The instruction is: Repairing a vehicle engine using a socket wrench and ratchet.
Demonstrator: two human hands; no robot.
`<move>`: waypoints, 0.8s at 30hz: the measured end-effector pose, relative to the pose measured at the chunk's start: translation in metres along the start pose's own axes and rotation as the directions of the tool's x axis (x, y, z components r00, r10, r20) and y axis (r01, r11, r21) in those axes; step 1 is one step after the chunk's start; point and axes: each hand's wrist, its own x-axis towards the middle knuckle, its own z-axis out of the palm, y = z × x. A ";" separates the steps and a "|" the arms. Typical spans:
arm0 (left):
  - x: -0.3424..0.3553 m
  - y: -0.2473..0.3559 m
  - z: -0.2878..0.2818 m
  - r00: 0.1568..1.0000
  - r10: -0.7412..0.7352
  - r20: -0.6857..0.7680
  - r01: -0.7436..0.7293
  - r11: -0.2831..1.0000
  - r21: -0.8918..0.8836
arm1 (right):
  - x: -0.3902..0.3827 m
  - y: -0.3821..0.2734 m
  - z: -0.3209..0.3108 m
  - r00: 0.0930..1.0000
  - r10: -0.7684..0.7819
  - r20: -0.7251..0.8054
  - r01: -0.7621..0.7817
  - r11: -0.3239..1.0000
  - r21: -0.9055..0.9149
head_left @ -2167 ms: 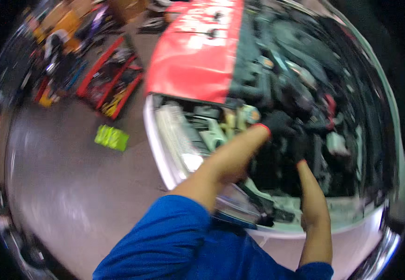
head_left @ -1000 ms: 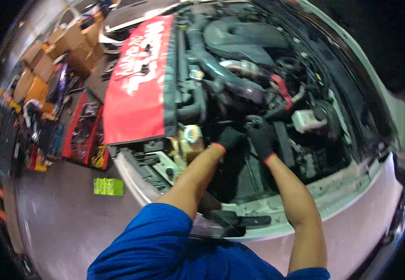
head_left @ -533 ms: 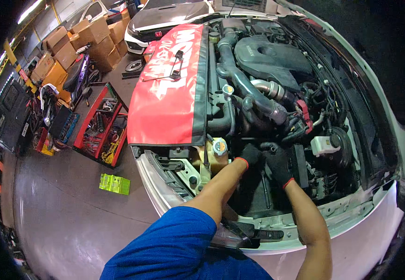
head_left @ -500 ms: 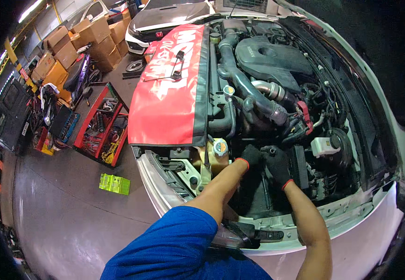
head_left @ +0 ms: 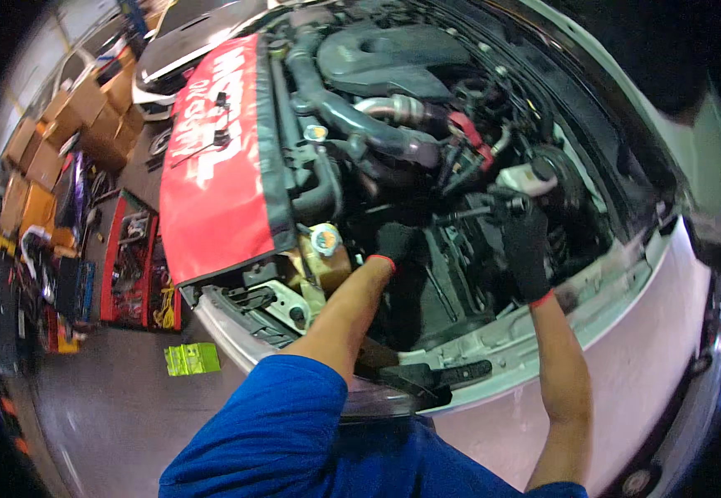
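Note:
My left hand (head_left: pixel 399 242), in a black glove with a red cuff, is low in the engine bay beside the yellowed coolant tank (head_left: pixel 327 261) with its pale cap. Its fingers blend into the dark parts, so their pose is hidden. Farther right, my right hand (head_left: pixel 528 253), gloved the same way, is closed around a ratchet wrench (head_left: pixel 466 214). The shiny bar points left toward the left hand, and its round end shows at the top of the fist. Between the hands, a long thin rod (head_left: pixel 441 290) lies on a dark surface.
A red and black fender cover (head_left: pixel 219 166) drapes the car's left side, with a wiper-like black part on it. Beyond are a red tool cart (head_left: pixel 128 266), cardboard boxes (head_left: pixel 78 116) and a bright green package (head_left: pixel 192 358) on the floor. A white reservoir (head_left: pixel 526 178) sits near the right hand.
My hands were close together and are now apart. The right one has moved right and farther in with the ratchet wrench. My view has shifted right and tilted.

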 end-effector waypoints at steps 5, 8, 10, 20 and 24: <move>-0.005 0.007 -0.003 0.986 0.132 -0.104 -0.125 0.989 0.074 | 0.013 0.019 -0.025 0.991 -0.035 -0.130 0.029 0.998 -0.052; -0.017 -0.004 0.005 0.994 0.101 -0.030 -0.093 0.974 0.206 | 0.021 0.025 -0.023 0.989 -0.090 -0.115 0.080 0.993 -0.089; -0.017 0.007 0.001 0.998 0.054 -0.034 -0.044 0.971 0.233 | 0.020 0.015 -0.020 0.991 -0.089 -0.101 0.084 0.995 -0.052; 0.001 0.030 -0.026 0.975 0.080 0.208 -0.132 0.960 0.249 | 0.012 -0.023 -0.019 0.991 -0.017 -0.134 0.040 0.984 0.174; 0.001 0.014 -0.013 0.985 0.174 0.014 -0.173 0.963 0.207 | 0.017 -0.012 -0.018 0.990 -0.023 -0.142 0.030 0.998 0.047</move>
